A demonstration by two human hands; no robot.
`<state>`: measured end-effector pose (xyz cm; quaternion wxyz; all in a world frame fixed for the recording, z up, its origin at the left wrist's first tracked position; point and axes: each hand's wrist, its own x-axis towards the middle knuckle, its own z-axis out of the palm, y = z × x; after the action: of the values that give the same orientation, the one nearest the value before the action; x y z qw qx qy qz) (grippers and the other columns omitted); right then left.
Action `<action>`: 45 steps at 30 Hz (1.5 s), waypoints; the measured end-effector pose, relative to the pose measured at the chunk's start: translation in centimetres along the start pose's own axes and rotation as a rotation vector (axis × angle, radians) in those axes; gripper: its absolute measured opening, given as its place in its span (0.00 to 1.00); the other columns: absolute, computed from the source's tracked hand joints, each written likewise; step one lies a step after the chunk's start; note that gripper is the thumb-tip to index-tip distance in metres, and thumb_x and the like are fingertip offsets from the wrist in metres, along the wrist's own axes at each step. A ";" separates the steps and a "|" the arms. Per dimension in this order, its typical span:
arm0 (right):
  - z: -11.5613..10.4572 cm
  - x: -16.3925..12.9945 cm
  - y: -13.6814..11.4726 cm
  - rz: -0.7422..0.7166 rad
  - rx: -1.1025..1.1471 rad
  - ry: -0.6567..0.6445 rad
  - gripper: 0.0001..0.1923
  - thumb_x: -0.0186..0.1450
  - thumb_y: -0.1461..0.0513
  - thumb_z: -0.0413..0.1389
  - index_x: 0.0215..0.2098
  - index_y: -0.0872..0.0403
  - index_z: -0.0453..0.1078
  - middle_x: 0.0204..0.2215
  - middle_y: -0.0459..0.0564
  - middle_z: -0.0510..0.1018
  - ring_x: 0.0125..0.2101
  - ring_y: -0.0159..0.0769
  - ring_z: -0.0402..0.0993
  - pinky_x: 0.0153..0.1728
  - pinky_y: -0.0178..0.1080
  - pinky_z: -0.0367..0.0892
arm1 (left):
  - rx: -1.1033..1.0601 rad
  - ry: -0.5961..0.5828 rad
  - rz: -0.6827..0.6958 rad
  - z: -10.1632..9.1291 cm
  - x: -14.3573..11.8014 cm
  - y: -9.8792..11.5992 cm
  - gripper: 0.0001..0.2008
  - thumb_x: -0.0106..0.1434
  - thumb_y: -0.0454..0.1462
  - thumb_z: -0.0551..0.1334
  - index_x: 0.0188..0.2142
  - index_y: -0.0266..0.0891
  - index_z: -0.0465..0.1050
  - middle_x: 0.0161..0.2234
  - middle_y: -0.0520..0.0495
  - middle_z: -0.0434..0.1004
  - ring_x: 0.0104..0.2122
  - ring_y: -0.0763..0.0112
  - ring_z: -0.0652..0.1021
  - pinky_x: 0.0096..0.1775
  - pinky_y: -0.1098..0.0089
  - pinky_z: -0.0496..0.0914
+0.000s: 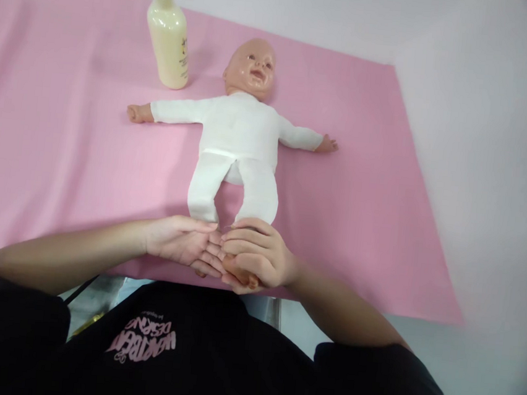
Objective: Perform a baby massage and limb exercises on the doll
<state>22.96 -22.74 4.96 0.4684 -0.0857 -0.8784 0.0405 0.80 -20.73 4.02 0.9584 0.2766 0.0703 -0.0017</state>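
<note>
A baby doll (241, 124) with a white cloth body lies on its back, arms spread, its legs pointing towards me. My right hand (260, 256) is wrapped round the doll's foot (240, 271) on the right side of the view; the toes show below my fingers. Palm up and fingers stretched out, my left hand (187, 243) lies beside it, its fingertips close to my right hand. It covers most of the doll's other foot, of which only a little shows beneath the fingers.
A pump bottle (169, 42) of pale yellow liquid stands left of the doll's head. A pink cloth (358, 231) lies under everything, with folds at the left. White surface (496, 151) shows beyond its back and right edges.
</note>
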 end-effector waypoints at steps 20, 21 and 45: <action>-0.3 0.3 -0.3 -0.026 0.091 -0.002 0.09 0.71 0.65 0.44 0.37 0.53 0.65 0.26 0.48 0.76 0.28 0.34 0.76 0.36 0.41 0.78 | -0.041 0.015 0.032 -0.4 -0.1 -0.3 0.27 0.70 0.51 0.54 0.58 0.34 0.71 0.54 0.40 0.79 0.58 0.60 0.76 0.64 0.57 0.61; -0.3 0.3 -0.3 -0.030 0.089 -0.007 0.10 0.71 0.64 0.44 0.37 0.53 0.66 0.26 0.48 0.76 0.28 0.35 0.76 0.36 0.41 0.79 | -0.046 0.016 0.031 -0.4 -0.1 -0.3 0.26 0.70 0.50 0.55 0.58 0.34 0.71 0.54 0.40 0.79 0.57 0.61 0.76 0.64 0.58 0.61; -0.3 0.9 -0.5 -0.084 -0.056 0.118 0.06 0.68 0.67 0.58 0.35 0.50 0.73 0.33 0.44 0.82 0.36 0.33 0.81 0.39 0.37 0.84 | -0.093 0.010 0.046 -0.5 0.0 -0.1 0.23 0.69 0.50 0.57 0.52 0.35 0.73 0.49 0.42 0.80 0.54 0.61 0.77 0.65 0.57 0.60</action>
<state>22.62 -23.09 5.92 0.5181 -0.0640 -0.8529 -0.0090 0.72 -20.60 3.57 0.9697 0.2331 0.0687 0.0249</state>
